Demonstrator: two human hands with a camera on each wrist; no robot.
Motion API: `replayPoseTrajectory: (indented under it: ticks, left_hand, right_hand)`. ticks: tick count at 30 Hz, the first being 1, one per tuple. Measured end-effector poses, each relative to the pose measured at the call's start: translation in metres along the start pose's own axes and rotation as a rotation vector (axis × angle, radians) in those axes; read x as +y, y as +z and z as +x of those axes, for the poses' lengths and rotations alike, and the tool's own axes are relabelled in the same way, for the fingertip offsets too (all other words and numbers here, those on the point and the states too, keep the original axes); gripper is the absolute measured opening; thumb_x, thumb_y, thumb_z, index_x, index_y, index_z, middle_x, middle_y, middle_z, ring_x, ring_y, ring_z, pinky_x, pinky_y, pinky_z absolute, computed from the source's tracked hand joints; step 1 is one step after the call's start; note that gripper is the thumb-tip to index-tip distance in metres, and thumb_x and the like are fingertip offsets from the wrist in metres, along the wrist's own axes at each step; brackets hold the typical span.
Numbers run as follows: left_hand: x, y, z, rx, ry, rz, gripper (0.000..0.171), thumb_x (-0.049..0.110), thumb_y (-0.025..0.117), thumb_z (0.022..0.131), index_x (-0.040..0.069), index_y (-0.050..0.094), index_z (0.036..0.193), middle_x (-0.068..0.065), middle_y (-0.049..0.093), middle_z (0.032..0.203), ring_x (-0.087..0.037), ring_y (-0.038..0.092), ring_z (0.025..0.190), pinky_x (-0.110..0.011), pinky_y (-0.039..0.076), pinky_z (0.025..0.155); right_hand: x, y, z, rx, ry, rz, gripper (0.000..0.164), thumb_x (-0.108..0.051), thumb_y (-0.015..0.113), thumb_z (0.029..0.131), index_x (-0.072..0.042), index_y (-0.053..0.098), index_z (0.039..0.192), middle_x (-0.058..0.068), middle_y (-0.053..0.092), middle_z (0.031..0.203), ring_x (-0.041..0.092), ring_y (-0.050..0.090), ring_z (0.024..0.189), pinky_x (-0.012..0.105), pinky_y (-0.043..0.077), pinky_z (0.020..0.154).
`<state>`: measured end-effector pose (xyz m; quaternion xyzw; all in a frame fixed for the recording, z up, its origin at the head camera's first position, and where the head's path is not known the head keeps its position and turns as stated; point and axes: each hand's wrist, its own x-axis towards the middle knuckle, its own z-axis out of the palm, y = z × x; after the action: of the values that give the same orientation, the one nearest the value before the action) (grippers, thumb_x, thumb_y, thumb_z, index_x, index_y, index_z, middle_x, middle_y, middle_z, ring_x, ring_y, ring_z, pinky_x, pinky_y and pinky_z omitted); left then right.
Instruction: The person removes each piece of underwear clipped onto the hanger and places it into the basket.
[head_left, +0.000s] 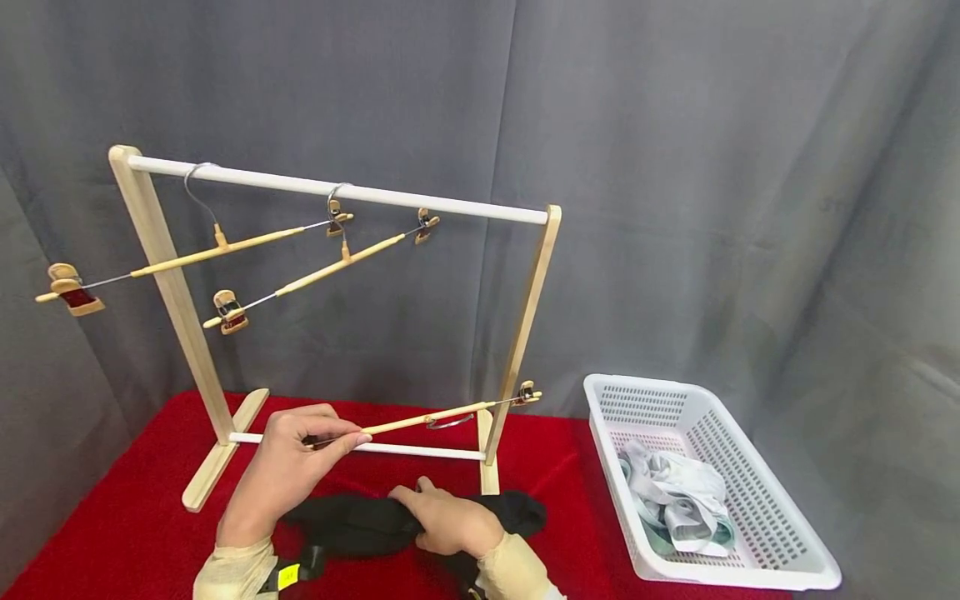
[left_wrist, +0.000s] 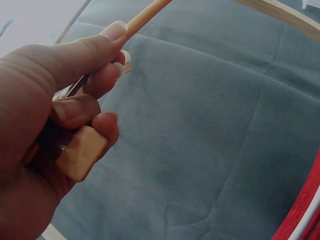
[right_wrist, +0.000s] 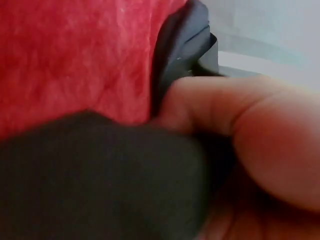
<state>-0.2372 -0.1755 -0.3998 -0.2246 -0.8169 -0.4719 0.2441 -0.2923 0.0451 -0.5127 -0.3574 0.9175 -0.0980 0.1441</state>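
Note:
My left hand [head_left: 288, 458] grips one end of a wooden clip hanger [head_left: 405, 422], its thumb on the bar. Metal hook and far clip extend toward the right post of the rack. Up close in the left wrist view, a wooden clip [left_wrist: 82, 152] lies inside the curled fingers. Down on the red cloth, my right hand [head_left: 453, 518] holds a bunched black garment [head_left: 345, 521]. Dark fabric [right_wrist: 100, 175] fills the lower part of the right wrist view, caught between thumb and fingers; the fingertips are hidden there.
A wooden rack with a white top rail [head_left: 450, 197] stands behind my hands. Two clip hangers, one left [head_left: 255, 242] and one nearer the middle [head_left: 315, 277], hang from it. To the right, a white plastic basket [head_left: 780, 500] contains crumpled pale and green clothes [head_left: 686, 492].

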Motion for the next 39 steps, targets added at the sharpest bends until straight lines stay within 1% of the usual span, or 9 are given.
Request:
replayPoseTrajectory:
  ticks: [4, 8, 12, 16, 20, 24, 27, 35, 39]
  left_hand:
    - [0.019, -0.005, 0.001, 0.022, 0.037, 0.020, 0.012, 0.009, 0.074, 0.072, 0.015, 0.072, 0.083, 0.010, 0.060, 0.067, -0.010, 0.045, 0.053, -0.024, 0.040, 0.048]
    - [0.031, -0.010, 0.001, 0.046, 0.059, 0.035, 0.014, 0.005, 0.074, 0.071, 0.013, 0.072, 0.082, 0.008, 0.060, 0.066, -0.009, 0.046, 0.053, -0.023, 0.040, 0.047]
    - [0.025, -0.010, 0.001, 0.072, 0.079, 0.026, 0.015, 0.004, 0.074, 0.071, 0.012, 0.073, 0.083, 0.005, 0.061, 0.066, -0.009, 0.047, 0.054, -0.023, 0.039, 0.047]
    - [0.006, -0.007, 0.001, 0.099, 0.091, 0.022, 0.014, 0.011, 0.075, 0.072, 0.017, 0.073, 0.085, 0.008, 0.061, 0.067, -0.007, 0.046, 0.055, -0.022, 0.039, 0.048]
    - [-0.007, -0.006, 0.000, 0.134, 0.092, 0.021, 0.014, 0.019, 0.075, 0.073, 0.025, 0.072, 0.086, 0.011, 0.060, 0.067, -0.007, 0.045, 0.056, -0.021, 0.039, 0.049]
    - [-0.011, -0.006, -0.004, 0.167, 0.103, -0.003, 0.013, 0.022, 0.075, 0.073, 0.027, 0.072, 0.085, 0.011, 0.060, 0.067, -0.008, 0.046, 0.056, -0.021, 0.039, 0.050]
    - [-0.012, -0.006, -0.005, 0.186, 0.115, -0.005, 0.013, 0.022, 0.075, 0.073, 0.026, 0.072, 0.085, 0.011, 0.060, 0.068, -0.008, 0.046, 0.056, -0.022, 0.038, 0.049]
    - [-0.014, -0.007, -0.004, 0.232, 0.138, -0.015, 0.015, 0.015, 0.077, 0.071, 0.021, 0.073, 0.084, 0.006, 0.061, 0.068, -0.008, 0.045, 0.056, -0.022, 0.037, 0.049]
    - [-0.007, -0.008, -0.003, 0.257, 0.150, -0.027, 0.016, 0.010, 0.077, 0.069, 0.017, 0.073, 0.082, 0.005, 0.061, 0.069, -0.008, 0.045, 0.056, -0.022, 0.037, 0.048]
  right_hand:
    - [0.011, -0.011, -0.004, 0.155, -0.112, 0.013, 0.044, -0.005, 0.061, 0.080, -0.021, 0.049, 0.119, -0.003, 0.042, 0.103, 0.005, 0.044, 0.087, 0.018, 0.043, 0.074]
    - [0.019, -0.024, -0.011, 0.295, -0.168, 0.037, 0.042, 0.002, 0.054, 0.081, -0.014, 0.049, 0.119, 0.000, 0.041, 0.111, 0.007, 0.042, 0.096, 0.018, 0.041, 0.081]
    - [0.024, -0.038, -0.019, 0.419, -0.205, 0.095, 0.047, 0.007, 0.049, 0.080, -0.016, 0.048, 0.121, -0.002, 0.044, 0.115, 0.008, 0.042, 0.103, 0.020, 0.042, 0.086]
    - [0.027, -0.049, -0.026, 0.514, -0.243, 0.150, 0.068, 0.013, 0.043, 0.076, -0.024, 0.041, 0.134, -0.004, 0.043, 0.124, 0.009, 0.039, 0.108, 0.025, 0.042, 0.086]
    - [0.030, -0.054, -0.030, 0.539, -0.274, 0.185, 0.076, 0.014, 0.039, 0.073, -0.027, 0.041, 0.137, -0.001, 0.041, 0.129, 0.011, 0.038, 0.110, 0.026, 0.043, 0.082]
    - [0.035, -0.052, -0.030, 0.531, -0.288, 0.276, 0.058, 0.013, 0.035, 0.072, -0.024, 0.062, 0.109, -0.002, 0.049, 0.116, 0.009, 0.042, 0.107, 0.028, 0.042, 0.087]
    - [0.038, -0.050, -0.029, 0.529, -0.261, 0.328, 0.044, 0.009, 0.035, 0.074, -0.023, 0.061, 0.090, -0.006, 0.051, 0.105, 0.009, 0.044, 0.099, 0.029, 0.043, 0.083]
    - [0.041, -0.048, -0.030, 0.612, -0.179, 0.303, 0.010, -0.020, 0.061, 0.074, -0.025, 0.055, 0.079, -0.005, 0.046, 0.104, 0.013, 0.042, 0.098, 0.029, 0.045, 0.074]
    - [0.041, -0.049, -0.029, 0.649, -0.189, 0.256, 0.025, -0.034, 0.072, 0.072, -0.023, 0.050, 0.070, -0.007, 0.045, 0.096, 0.011, 0.042, 0.094, 0.025, 0.045, 0.069]
